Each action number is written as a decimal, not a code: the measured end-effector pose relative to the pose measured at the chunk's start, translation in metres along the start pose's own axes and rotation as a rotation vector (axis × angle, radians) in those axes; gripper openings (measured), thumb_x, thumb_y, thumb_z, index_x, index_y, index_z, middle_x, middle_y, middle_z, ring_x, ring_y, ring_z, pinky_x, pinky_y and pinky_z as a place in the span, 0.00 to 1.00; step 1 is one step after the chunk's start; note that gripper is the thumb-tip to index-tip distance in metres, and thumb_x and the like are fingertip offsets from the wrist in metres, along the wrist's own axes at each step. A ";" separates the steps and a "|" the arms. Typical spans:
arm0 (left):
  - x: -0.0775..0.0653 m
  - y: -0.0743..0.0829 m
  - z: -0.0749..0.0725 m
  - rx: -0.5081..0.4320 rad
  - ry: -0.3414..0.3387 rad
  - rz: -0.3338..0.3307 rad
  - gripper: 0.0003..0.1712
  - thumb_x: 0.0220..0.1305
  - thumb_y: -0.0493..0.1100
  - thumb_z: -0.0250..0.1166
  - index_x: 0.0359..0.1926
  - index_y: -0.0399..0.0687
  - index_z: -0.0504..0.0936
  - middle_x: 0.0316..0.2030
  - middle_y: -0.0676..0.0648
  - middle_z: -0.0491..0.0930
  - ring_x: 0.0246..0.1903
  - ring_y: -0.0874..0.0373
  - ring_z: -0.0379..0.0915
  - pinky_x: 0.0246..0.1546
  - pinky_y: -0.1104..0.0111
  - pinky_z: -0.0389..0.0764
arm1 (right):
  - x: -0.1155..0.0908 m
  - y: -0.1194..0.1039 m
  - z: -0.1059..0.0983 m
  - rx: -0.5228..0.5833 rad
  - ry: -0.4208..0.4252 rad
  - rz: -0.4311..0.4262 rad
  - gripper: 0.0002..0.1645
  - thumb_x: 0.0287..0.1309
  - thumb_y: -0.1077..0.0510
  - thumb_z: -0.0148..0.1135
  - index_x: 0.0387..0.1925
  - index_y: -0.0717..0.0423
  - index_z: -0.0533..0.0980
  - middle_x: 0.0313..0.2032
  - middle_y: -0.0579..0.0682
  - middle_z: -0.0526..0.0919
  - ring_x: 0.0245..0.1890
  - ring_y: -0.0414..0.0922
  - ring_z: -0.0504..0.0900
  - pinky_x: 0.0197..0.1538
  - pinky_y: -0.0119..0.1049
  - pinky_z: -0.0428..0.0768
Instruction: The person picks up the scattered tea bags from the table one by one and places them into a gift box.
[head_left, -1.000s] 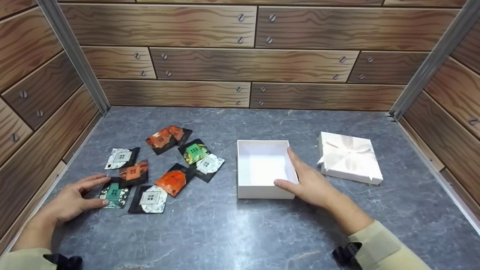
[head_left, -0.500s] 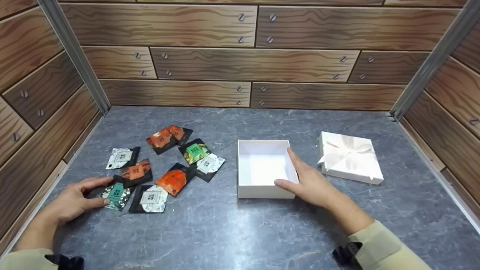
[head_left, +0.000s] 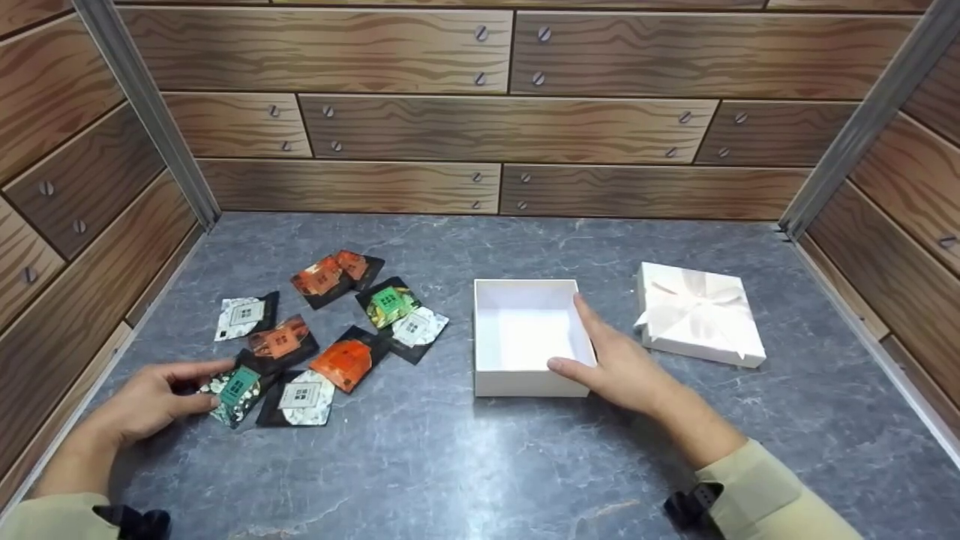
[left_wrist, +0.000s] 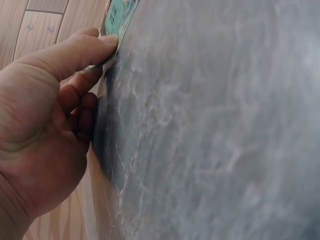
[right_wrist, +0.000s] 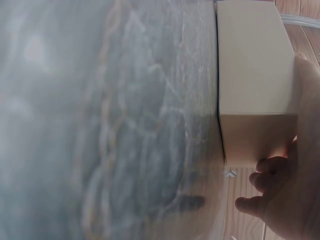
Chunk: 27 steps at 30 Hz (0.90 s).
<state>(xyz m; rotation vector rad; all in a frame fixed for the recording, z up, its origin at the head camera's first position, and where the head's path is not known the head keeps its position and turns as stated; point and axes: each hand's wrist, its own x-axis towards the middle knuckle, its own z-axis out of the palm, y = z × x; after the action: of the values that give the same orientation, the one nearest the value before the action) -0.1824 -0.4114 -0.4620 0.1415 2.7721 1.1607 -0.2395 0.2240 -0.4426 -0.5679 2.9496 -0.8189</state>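
Clock centred on the white box [head_left: 532,382]; 12 = plank-patterned wall [head_left: 405,127]. Box stands open side up on the grey tabletop [head_left: 420,480]. Open room: broad stretch at 6–7, narrower band at 12, slim gap at 9 before the nearest silver sachet [head_left: 421,328]. Bow-tied lid [head_left: 701,315] at 3, apart from the box.

Left hand [head_left: 146,403] at 8–9, near the tabletop's left edge; thumb and fingertips pinch the teal sachet [head_left: 238,386]. Lifted or flat: cannot tell. Right hand [head_left: 619,369] at 4 grips the box's near corner, thumb over the near rim, index finger along the right rim.

Crowding, read about the teal sachet: rust sachet [head_left: 283,339] meets it at 1–2, white sachet [head_left: 302,397] lies close at 3. Orange sachet [head_left: 347,361] also lies between it and the box; green sachet [head_left: 388,301] sits farther off at 2.
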 end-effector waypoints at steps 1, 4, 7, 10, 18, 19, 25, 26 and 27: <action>0.000 0.000 0.000 0.001 -0.010 -0.005 0.33 0.64 0.42 0.77 0.69 0.42 0.80 0.64 0.31 0.79 0.63 0.37 0.73 0.67 0.50 0.70 | 0.000 0.000 0.000 0.001 0.000 -0.001 0.68 0.65 0.24 0.62 0.85 0.59 0.43 0.77 0.71 0.61 0.75 0.67 0.64 0.75 0.63 0.64; 0.001 0.000 -0.001 -0.001 -0.037 -0.014 0.31 0.65 0.40 0.75 0.69 0.41 0.81 0.69 0.29 0.74 0.68 0.30 0.67 0.67 0.41 0.68 | 0.001 0.001 0.000 0.003 -0.001 -0.002 0.69 0.65 0.24 0.62 0.85 0.59 0.42 0.77 0.70 0.60 0.75 0.66 0.64 0.75 0.62 0.63; 0.001 0.001 -0.004 -0.003 -0.066 -0.019 0.29 0.67 0.39 0.72 0.68 0.41 0.81 0.67 0.30 0.75 0.59 0.44 0.76 0.57 0.62 0.77 | 0.001 0.001 0.000 0.003 0.000 -0.003 0.69 0.64 0.23 0.62 0.86 0.59 0.42 0.77 0.71 0.61 0.75 0.67 0.64 0.75 0.62 0.63; 0.002 0.005 -0.007 -0.065 -0.089 -0.041 0.27 0.67 0.37 0.70 0.67 0.38 0.82 0.62 0.31 0.79 0.36 0.61 0.77 0.33 0.72 0.78 | 0.001 0.000 0.000 0.004 0.002 -0.001 0.69 0.64 0.23 0.62 0.86 0.58 0.43 0.77 0.71 0.61 0.75 0.67 0.64 0.75 0.62 0.64; 0.001 0.011 -0.015 -0.112 -0.061 -0.060 0.21 0.73 0.39 0.67 0.62 0.31 0.83 0.58 0.31 0.83 0.35 0.69 0.77 0.33 0.72 0.81 | 0.001 -0.001 -0.001 0.004 -0.009 0.010 0.70 0.64 0.22 0.62 0.86 0.58 0.42 0.78 0.69 0.58 0.76 0.66 0.63 0.75 0.62 0.63; 0.001 0.012 -0.016 -0.107 -0.054 -0.061 0.21 0.74 0.40 0.67 0.61 0.32 0.84 0.58 0.31 0.83 0.39 0.70 0.78 0.37 0.73 0.81 | 0.001 -0.001 -0.001 0.004 -0.008 0.009 0.70 0.64 0.22 0.62 0.86 0.58 0.42 0.78 0.69 0.58 0.76 0.66 0.63 0.75 0.62 0.63; 0.000 0.022 -0.020 -0.116 0.040 -0.018 0.22 0.74 0.44 0.70 0.60 0.33 0.85 0.58 0.37 0.85 0.46 0.74 0.78 0.47 0.76 0.81 | 0.001 -0.002 -0.001 0.003 -0.008 0.009 0.70 0.64 0.22 0.62 0.86 0.58 0.42 0.78 0.69 0.59 0.76 0.66 0.63 0.76 0.61 0.62; -0.001 0.026 -0.021 -0.133 0.057 -0.009 0.22 0.74 0.44 0.70 0.61 0.32 0.85 0.57 0.40 0.86 0.46 0.74 0.79 0.46 0.76 0.81 | 0.001 -0.002 -0.001 0.002 -0.008 0.010 0.70 0.64 0.22 0.61 0.86 0.58 0.42 0.78 0.69 0.59 0.76 0.66 0.63 0.76 0.62 0.62; -0.001 0.030 -0.022 -0.147 0.075 -0.004 0.23 0.74 0.44 0.70 0.61 0.32 0.84 0.56 0.44 0.87 0.46 0.74 0.79 0.46 0.76 0.81 | 0.001 -0.002 -0.001 0.001 -0.007 0.008 0.70 0.65 0.22 0.61 0.86 0.58 0.42 0.78 0.69 0.59 0.76 0.66 0.63 0.75 0.62 0.62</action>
<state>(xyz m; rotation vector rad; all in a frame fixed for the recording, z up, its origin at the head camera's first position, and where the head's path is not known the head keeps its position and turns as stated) -0.1840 -0.4063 -0.4254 0.0787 2.7357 1.3908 -0.2396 0.2229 -0.4405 -0.5572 2.9431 -0.8166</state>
